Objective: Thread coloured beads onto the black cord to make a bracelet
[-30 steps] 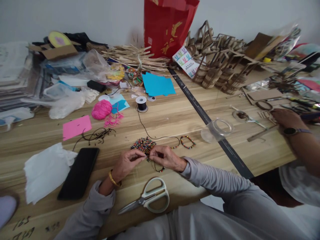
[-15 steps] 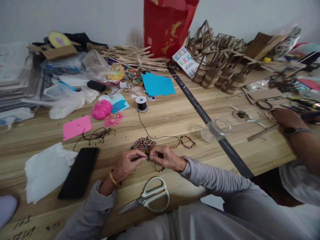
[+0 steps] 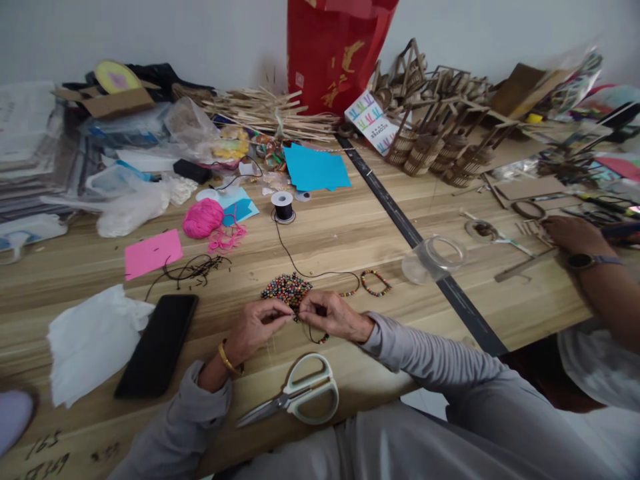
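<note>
My left hand (image 3: 257, 325) and my right hand (image 3: 334, 315) meet fingertip to fingertip in front of a pile of coloured beads (image 3: 286, 289). The right hand pinches a black cord (image 3: 311, 331), which hangs below it with a few beads (image 3: 324, 339) on its end. Between the left thumb and forefinger is something tiny, too small to make out. Another stretch of cord runs from a spool (image 3: 284, 208) past the pile to a short row of beads (image 3: 349, 293). Beside that row lies a closed beaded bracelet (image 3: 376, 283).
White-handled scissors (image 3: 311, 390) lie just below my hands. Left are a black phone (image 3: 157, 347), white tissue (image 3: 95, 343) and pink yarn (image 3: 203, 219). A clear plastic cup (image 3: 434, 259) lies to the right, and beyond it another person's hand (image 3: 573, 233) works.
</note>
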The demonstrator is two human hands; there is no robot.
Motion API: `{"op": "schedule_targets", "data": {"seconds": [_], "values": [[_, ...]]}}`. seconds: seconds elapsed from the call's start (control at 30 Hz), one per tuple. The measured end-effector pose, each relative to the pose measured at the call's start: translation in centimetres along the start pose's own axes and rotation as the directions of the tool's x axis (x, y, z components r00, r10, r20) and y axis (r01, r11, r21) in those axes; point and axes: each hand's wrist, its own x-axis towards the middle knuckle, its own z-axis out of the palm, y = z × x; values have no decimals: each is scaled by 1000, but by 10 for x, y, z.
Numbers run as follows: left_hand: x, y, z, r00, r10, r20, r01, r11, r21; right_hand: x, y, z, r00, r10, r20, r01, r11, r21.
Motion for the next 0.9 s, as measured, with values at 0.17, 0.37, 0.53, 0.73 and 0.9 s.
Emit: {"op": "schedule_targets", "data": {"seconds": [0.17,0.37,0.53,0.73,0.9], "values": [[0,2,-1,1000,20,15,-20,1000,23,0,2,0,1000,-7,3,7,1000,-22],[-1,4,1,999,43,18,-43,998,39,0,1,0,1000,-7,1,7,999,-42],[-1,7,3,998,67,18,-68,995,76,0,0,0,999,-40,9,40,999,-28],[-1,8,3,998,47,34,-48,998,51,1,0,0,998,-59,17,58,998,36],[-2,6,3,1000,0,18,1,1000,-16,0,0,1,999,-44,22,42,996,83]]}}
